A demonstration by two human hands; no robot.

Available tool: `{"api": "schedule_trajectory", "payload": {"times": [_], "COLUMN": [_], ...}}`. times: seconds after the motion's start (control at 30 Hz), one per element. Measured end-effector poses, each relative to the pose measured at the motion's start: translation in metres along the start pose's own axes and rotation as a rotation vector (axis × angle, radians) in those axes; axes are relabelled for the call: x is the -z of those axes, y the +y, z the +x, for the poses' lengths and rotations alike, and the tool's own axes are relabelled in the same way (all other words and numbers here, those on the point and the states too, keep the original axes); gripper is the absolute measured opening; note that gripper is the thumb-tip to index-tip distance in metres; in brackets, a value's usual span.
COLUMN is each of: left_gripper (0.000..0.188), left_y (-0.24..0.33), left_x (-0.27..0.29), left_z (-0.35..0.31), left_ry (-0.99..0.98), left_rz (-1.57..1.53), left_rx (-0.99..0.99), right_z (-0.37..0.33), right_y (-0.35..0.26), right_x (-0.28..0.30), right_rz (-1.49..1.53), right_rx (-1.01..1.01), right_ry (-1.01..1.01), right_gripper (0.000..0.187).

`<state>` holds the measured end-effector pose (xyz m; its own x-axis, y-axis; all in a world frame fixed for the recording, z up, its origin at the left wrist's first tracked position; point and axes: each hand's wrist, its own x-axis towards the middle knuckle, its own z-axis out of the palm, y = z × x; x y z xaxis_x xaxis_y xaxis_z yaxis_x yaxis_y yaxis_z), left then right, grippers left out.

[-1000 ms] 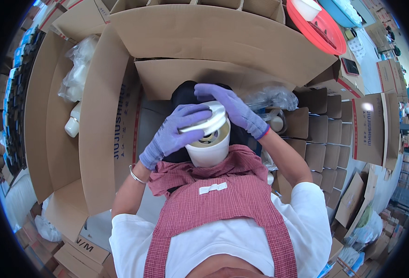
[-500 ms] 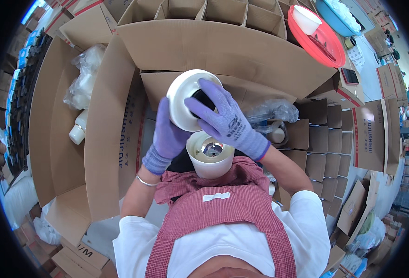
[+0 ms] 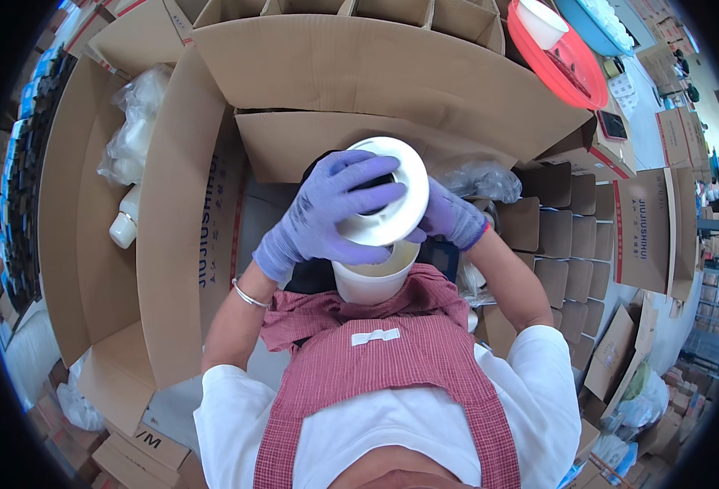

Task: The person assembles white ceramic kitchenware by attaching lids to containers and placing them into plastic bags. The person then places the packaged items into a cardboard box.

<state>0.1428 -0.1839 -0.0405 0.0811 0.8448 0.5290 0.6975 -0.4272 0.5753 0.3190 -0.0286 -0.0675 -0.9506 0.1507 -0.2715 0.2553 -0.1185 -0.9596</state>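
Above my lap I hold a white round lid-like piece (image 3: pixel 412 191) with a broad smooth rim and a dark middle, tilted on edge. Across its near face spread the gloved fingers of my left hand (image 3: pixel 327 208), closed over the rim. From the far right side my right hand (image 3: pixel 453 216) grips the same piece, most of its fingers hidden behind it. Both gloves are purple. Just below, a white open tub (image 3: pixel 371 281) stands on the red checked apron (image 3: pixel 375 350). The lid-like piece and my left fingers cover part of its mouth, so its inside is mostly hidden.
At left an open carton (image 3: pixel 98 269) holds bagged white pieces and a white bottle-shaped piece (image 3: pixel 125 218). Ahead stands a large divided carton (image 3: pixel 375 65). A red basin (image 3: pixel 551 69) with a white bowl sits far right, above cardboard dividers (image 3: pixel 567 236) and clear plastic wrap (image 3: pixel 481 181).
The lid-like piece has shifted right and turned. My left hand has come across its face, while my right hand has moved from its face to the far right side.
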Motion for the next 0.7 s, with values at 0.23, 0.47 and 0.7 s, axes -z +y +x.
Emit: {"api": "schedule_trajectory", "payload": {"times": [0.23,0.47,0.7], "left_gripper": [0.062,0.064,0.058], "left_y": [-0.015,0.003,0.023], "left_x": [-0.008,-0.018,-0.044], "left_z": [-0.035,-0.035,-0.058], "left_ry": [-0.23,-0.325,-0.337], "left_rz": [-0.327,-0.228,0.07], "left_rx": [0.083,-0.016,0.274], "right_z": [0.001,-0.006,0.027], "right_y": [-0.008,0.022,0.059], "right_x": [0.016,-0.037,-0.027], "right_rz": [-0.44,-1.031,-0.796], "right_rx": [0.15,0.634,0.546], "right_ry": [0.494,0.16,-0.057], "right_gripper": [0.03,0.032,0.039]}}
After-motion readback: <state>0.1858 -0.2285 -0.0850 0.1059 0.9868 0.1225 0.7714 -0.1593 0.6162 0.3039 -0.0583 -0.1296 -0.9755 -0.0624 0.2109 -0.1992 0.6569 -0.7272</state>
